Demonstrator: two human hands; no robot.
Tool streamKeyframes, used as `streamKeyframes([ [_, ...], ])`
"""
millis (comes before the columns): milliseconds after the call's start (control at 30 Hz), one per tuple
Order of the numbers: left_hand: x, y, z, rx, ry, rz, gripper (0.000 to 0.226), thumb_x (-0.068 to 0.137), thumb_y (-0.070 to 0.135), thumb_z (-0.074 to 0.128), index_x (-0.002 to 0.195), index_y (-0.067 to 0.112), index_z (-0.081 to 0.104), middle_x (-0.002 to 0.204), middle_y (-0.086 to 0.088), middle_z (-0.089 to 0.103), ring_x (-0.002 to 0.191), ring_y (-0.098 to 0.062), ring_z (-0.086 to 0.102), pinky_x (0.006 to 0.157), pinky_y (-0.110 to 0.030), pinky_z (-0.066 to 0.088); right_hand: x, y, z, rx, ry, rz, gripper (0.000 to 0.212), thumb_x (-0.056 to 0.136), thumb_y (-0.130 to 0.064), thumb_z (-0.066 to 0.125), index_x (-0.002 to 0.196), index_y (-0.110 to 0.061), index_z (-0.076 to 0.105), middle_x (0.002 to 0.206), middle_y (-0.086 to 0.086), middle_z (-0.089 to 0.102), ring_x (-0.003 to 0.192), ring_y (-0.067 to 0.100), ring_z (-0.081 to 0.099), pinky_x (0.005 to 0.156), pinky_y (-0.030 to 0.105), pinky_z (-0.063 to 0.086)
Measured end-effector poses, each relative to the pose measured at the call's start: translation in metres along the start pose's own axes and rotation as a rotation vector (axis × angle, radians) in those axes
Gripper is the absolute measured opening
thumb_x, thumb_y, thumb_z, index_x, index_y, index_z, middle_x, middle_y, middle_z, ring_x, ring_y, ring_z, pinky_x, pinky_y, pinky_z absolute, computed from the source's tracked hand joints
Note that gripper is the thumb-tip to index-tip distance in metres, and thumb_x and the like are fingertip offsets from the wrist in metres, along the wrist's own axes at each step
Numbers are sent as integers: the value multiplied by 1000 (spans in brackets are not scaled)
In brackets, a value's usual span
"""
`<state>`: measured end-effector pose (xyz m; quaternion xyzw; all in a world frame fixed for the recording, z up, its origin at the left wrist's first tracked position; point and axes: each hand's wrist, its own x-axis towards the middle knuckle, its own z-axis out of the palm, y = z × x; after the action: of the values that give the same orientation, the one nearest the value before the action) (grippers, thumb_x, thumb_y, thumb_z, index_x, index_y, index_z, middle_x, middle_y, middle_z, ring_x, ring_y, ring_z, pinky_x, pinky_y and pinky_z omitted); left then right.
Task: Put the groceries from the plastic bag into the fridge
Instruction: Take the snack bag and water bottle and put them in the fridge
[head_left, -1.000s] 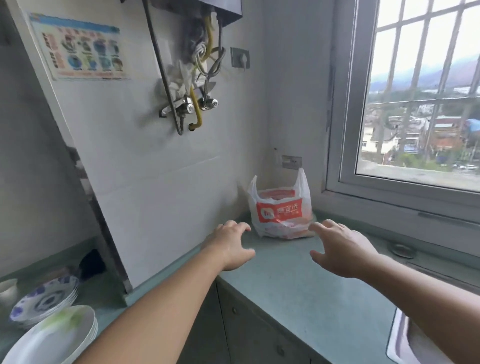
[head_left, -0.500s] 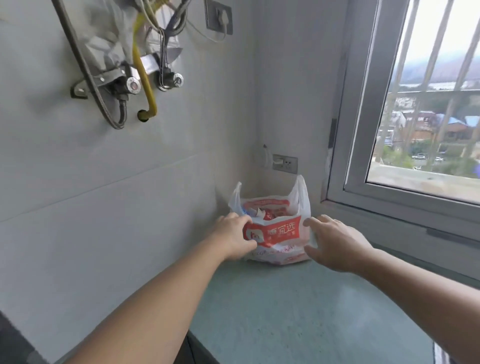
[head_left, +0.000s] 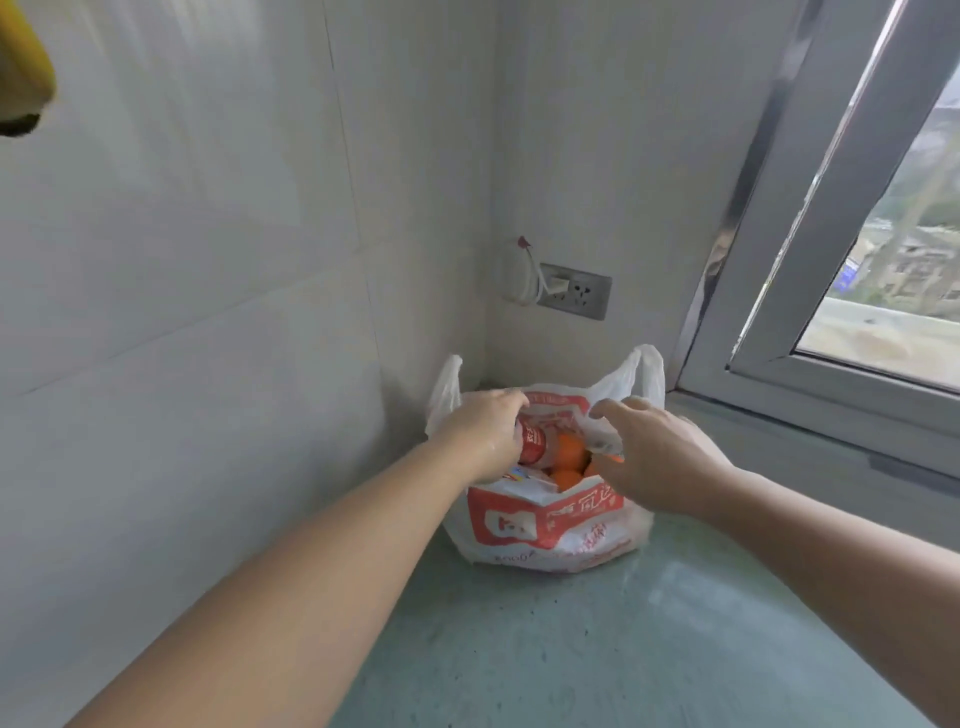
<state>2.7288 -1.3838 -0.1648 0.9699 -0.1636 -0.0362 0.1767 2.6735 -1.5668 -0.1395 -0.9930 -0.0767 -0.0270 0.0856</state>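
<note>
A white plastic bag (head_left: 524, 530) with red print stands open on the green counter (head_left: 597, 649), pushed into the wall corner. Inside it lie a bottle with a red label (head_left: 537, 444), oranges (head_left: 569, 452) and a white packet (head_left: 524, 480). My left hand (head_left: 480, 434) reaches into the left side of the bag's mouth, its fingers curled round the end of the bottle. My right hand (head_left: 662, 460) pinches the bag's right rim and holds it pulled open. The bag's two handles stick up behind my hands. No fridge is in view.
Tiled walls close the corner on the left and behind the bag. A wall socket (head_left: 574, 297) with a round white fitting sits above the bag. A window frame (head_left: 810, 374) runs along the right. A yellow hose end (head_left: 23, 67) hangs at the upper left.
The camera has moved closer to the corner. My hands went from the bag's outer sides to its mouth, which is now spread open and shows the bottle and oranges.
</note>
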Motion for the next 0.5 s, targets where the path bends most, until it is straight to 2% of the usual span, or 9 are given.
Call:
streamKeyframes([
  [100,18,-5,16,42,-108,5,47,97,11,48,143,19,42,147,-5,44,130,-25,47,103,-36,43,18,0,13,88,-9,-13,37,95,-25,46,132,-22,46,121,-1,56,83,17,59,62,24,50],
  [200,28,-11,27,180,-232,18,53,88,28,62,137,26,45,141,-2,50,123,-25,51,97,-39,49,29,2,28,148,-51,-44,34,97,-21,45,131,-21,47,111,-4,52,71,7,52,52,14,37],
  [267,33,-14,27,216,-283,16,56,81,43,64,134,32,47,137,2,54,119,-24,53,90,-38,51,35,4,39,150,-74,-50,30,98,-21,44,128,-21,49,101,-7,47,68,5,50,53,16,36],
  [367,40,-19,22,329,-349,-11,57,78,59,56,129,35,51,125,3,59,110,-25,55,83,-38,50,45,7,52,137,-90,-44,22,97,-20,44,119,-21,50,93,-9,46,65,2,46,54,16,35],
  [500,41,-26,15,288,-495,-30,62,81,61,56,133,29,51,129,0,57,104,-23,55,81,-32,48,57,6,63,119,-131,-25,10,96,-21,45,101,-23,53,90,-11,54,73,4,51,61,16,40],
])
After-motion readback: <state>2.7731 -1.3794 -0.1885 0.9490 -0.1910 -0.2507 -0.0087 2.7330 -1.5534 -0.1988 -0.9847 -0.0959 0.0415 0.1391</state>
